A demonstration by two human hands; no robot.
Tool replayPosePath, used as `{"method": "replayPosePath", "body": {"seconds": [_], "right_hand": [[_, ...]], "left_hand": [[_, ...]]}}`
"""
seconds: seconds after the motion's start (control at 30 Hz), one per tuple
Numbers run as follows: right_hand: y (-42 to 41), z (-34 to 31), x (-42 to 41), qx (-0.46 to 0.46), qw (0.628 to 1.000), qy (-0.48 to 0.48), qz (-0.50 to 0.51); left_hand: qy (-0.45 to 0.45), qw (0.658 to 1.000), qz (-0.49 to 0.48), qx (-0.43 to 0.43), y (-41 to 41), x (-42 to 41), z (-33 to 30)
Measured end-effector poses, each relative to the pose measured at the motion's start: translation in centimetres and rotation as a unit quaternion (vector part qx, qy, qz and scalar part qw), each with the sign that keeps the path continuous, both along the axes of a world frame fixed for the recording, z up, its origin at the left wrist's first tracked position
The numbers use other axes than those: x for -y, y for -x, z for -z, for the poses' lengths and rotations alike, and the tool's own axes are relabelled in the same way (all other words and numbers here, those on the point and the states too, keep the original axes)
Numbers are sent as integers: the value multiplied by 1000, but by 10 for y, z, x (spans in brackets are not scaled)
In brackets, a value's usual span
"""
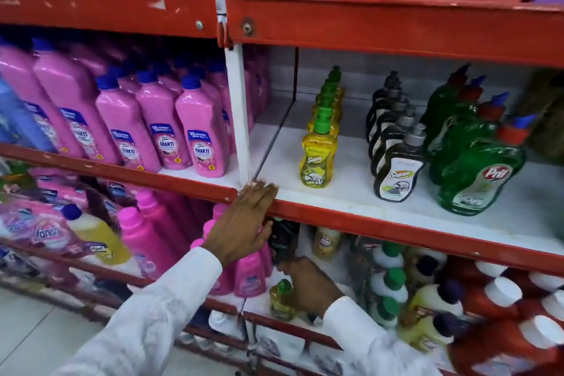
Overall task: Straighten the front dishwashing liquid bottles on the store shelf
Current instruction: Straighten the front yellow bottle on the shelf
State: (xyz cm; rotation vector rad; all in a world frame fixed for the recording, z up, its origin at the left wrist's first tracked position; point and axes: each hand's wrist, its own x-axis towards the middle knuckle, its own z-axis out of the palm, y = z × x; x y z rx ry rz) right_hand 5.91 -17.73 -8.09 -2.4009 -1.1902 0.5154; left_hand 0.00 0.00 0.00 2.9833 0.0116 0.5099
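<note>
Bright, even store light from above; soft shadow under the upper red shelf [381, 27], small glints on the green bottle [479, 174] and pink bottles [171, 128]. Centre is fairly sharp, labels readable there; left edge, bottom right and the lower shelf [396, 233] smear with motion blur. Wide-angle bend shows: shelf rails slope and bottles lean outward toward the frame edges.
</note>
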Motion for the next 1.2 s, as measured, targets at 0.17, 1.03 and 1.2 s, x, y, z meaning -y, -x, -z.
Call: {"method": "replayPosePath", "body": {"seconds": [0.17,1.03,1.2], "right_hand": [[9,16,-12,-4,997,69,38],[-48,-263,15,112,943,-282,135],[-69,-239,-2,104,956,-238,133]], "left_hand": [[16,1000,-5,5,-4,-1,4],[156,982,-8,107,-4,6,15],[165,980,-18,109,-3,9,16]]}}
